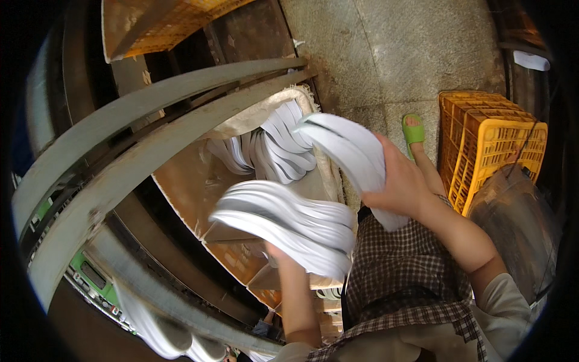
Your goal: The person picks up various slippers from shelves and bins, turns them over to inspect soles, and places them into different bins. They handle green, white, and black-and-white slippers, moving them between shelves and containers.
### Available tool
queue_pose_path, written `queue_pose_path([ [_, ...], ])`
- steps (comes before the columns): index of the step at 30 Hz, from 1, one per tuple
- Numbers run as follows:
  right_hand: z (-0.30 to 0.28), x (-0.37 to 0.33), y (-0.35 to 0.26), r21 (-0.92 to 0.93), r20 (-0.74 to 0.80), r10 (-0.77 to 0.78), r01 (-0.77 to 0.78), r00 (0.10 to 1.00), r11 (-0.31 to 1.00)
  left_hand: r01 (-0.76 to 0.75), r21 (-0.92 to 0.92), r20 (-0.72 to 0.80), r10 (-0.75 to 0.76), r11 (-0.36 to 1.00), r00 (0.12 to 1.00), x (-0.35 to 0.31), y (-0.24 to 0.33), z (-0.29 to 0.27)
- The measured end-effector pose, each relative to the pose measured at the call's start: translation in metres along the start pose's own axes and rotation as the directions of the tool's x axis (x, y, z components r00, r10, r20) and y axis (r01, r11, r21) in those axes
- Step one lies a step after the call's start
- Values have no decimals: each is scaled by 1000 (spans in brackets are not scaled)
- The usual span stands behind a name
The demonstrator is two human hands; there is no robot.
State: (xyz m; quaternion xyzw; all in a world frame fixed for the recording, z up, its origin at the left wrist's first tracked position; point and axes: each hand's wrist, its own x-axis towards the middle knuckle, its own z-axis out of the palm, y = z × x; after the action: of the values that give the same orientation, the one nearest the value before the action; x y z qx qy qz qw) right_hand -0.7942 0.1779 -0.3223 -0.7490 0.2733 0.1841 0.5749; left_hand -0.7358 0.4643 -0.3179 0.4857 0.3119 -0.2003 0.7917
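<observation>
A thick stack of white shoe soles (283,223) rests on my left hand (279,256), whose fingers are mostly hidden beneath it. My right hand (401,181) is closed round a smaller bunch of white soles (347,145), held a little higher and to the right. Just beyond both hands, more white soles (283,148) lie on edge in a cloth-lined crate (187,181). The bunch in my right hand overlaps the crate's right rim, and the left stack hangs over its near part.
Long metal rails (114,133) curve along the left. A yellow crate (145,30) sits at the upper left, another yellow crate (512,142) on the right floor, beside a dark translucent bag (509,223). My green slipper (413,130) is on the concrete. White soles (148,320) show at lower left.
</observation>
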Motion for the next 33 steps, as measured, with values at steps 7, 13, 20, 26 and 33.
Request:
queue_pose_path([
  [7, 111, 32, 35, 546, 271, -209, 29, 940, 837, -282, 777, -259, 695, 562, 671, 163, 98, -132],
  [13, 219, 62, 38, 659, 527, -198, -250, 826, 710, 662, 723, -20, 952, -198, 307, 307, 163, -235],
  [20, 279, 79, 71, 642, 493, -258, -147, 831, 752, 730, 624, 26, 941, -279, 338, 395, 137, -318],
  [26, 287, 71, 73, 623, 607, -91, -401, 790, 671, 601, 743, -242, 720, -294, 651, 440, 129, -359],
  [33, 294, 77, 59, 650, 606, 44, -526, 794, 549, -125, 957, 239, 465, -262, 853, 376, 140, -334],
])
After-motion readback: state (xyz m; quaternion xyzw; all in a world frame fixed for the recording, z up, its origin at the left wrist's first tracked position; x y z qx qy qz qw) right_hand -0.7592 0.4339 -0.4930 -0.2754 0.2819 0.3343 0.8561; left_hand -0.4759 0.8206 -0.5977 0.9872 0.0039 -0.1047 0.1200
